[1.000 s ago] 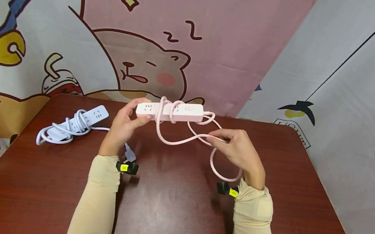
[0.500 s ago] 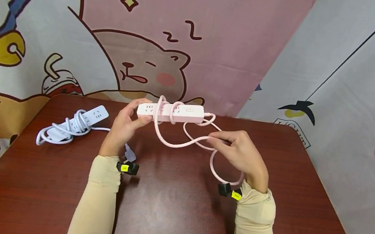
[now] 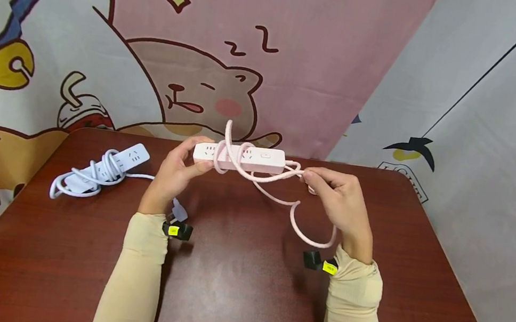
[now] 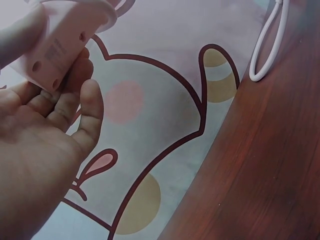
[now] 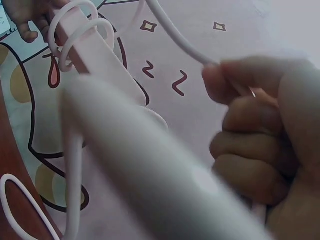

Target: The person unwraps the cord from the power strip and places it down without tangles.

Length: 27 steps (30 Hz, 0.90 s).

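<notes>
In the head view a pink-white power strip [image 3: 274, 162] is held level above the table. My left hand [image 3: 171, 177] grips its left end, thumb in front; the left wrist view shows fingers curled under the strip's end [image 4: 65, 47]. Its pink cord [image 3: 262, 179] winds in loops round the strip's left half. With thumb and forefinger my right hand [image 3: 342, 203] pinches the cord right of the strip; the other fingers [image 5: 247, 147] are curled in the right wrist view. A loop of cord hangs below that hand. A blurred length of cord crosses the right wrist view close up.
On the brown table [image 3: 232, 292], at the left, lies a white power strip [image 3: 136, 156] wrapped in its own cord. Its plug [image 3: 179, 209] lies beside my left wrist. A cartoon-printed curtain [image 3: 309, 54] stands behind the table.
My right hand has risen slightly and drawn the cord up and right. A stretch of cord that sagged below the strip now arcs over its front and top. The left hand shifts slightly right.
</notes>
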Available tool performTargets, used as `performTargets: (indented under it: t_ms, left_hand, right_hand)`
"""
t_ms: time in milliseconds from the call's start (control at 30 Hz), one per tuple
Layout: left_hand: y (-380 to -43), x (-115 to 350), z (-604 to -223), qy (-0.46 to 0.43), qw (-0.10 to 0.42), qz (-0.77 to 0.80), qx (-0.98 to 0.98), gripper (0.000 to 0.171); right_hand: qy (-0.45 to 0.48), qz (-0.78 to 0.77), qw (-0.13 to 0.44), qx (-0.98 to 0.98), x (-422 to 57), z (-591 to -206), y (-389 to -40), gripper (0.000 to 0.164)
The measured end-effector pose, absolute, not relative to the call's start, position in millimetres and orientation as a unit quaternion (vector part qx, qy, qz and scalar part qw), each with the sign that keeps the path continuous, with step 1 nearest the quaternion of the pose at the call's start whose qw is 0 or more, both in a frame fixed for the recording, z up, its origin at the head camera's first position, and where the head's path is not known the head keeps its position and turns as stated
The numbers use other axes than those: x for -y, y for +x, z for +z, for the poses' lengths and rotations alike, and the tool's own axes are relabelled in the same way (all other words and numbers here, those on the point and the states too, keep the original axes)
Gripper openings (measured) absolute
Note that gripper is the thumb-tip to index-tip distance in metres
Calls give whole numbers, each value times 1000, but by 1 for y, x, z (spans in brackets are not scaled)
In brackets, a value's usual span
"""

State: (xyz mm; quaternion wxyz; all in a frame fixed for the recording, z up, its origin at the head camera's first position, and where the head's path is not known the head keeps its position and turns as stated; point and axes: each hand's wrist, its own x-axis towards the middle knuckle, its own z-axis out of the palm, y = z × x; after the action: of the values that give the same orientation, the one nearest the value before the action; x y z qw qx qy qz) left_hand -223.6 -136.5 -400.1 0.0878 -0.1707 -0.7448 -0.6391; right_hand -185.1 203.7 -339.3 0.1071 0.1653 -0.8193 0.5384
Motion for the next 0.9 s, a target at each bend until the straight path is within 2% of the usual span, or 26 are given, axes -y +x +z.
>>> performTargets:
  t_ms: [300,433,633,900]
  left_hand:
    - [-223,135,-399,-180,68,-639,744,42]
    - [-221,135,-397,-182,53,-645,740,43]
    - [-219,136,-395,-187,58,-654,730,42]
    - [-218,138,-396,-193,46,-674,711,39]
  right_hand:
    - [95,565,200,795,-203,-341,-195,28]
    - [64,562,214,796,-204,-343,-198,28]
    - [-10,579,236,780,-206,-346,-203,29]
    - [-80,546,231,801,-221,-359,-212,33]
